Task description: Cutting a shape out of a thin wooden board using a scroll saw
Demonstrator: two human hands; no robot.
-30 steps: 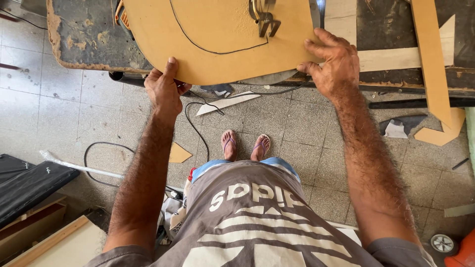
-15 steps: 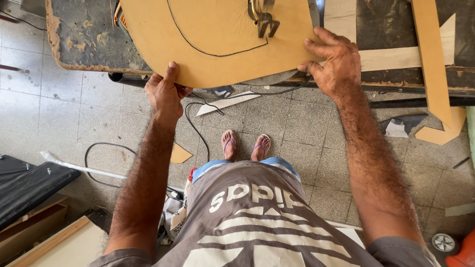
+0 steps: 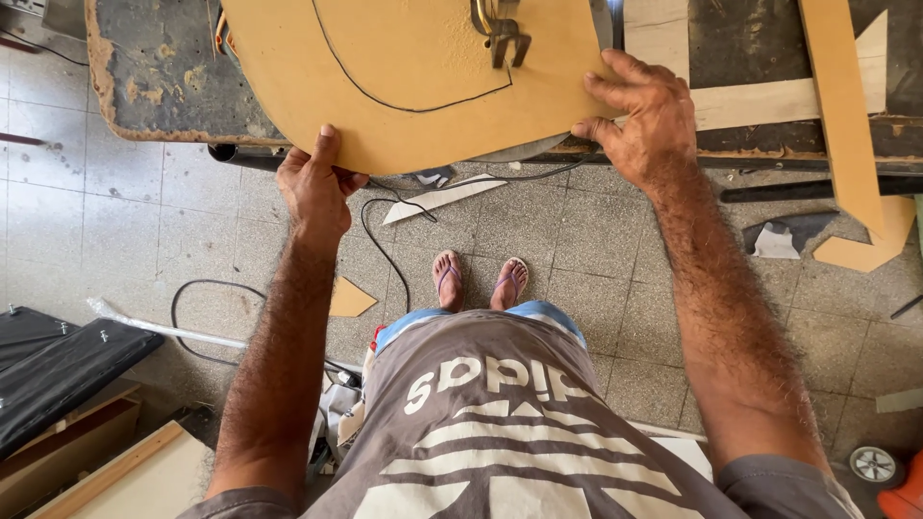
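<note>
Now both hands (image 3: pixel 317 187) (image 3: pixel 644 120) gripping board (image 3: pixel 413 58) edge, blade guide (image 3: pixel 500 34) mid-cut

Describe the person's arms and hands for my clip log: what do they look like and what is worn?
Both forearms are bare and hairy. The left hand and right hand wear no gloves, rings or watch. Short grey sleeves show at the upper arms.

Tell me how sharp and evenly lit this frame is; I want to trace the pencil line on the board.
Head view: even daylight, no glare; the curved line on the tan board is crisp. Both hands, left and right, are sharp. Wide-lens bending stretches the forearms at the edges; the table looks dimmer.
</note>
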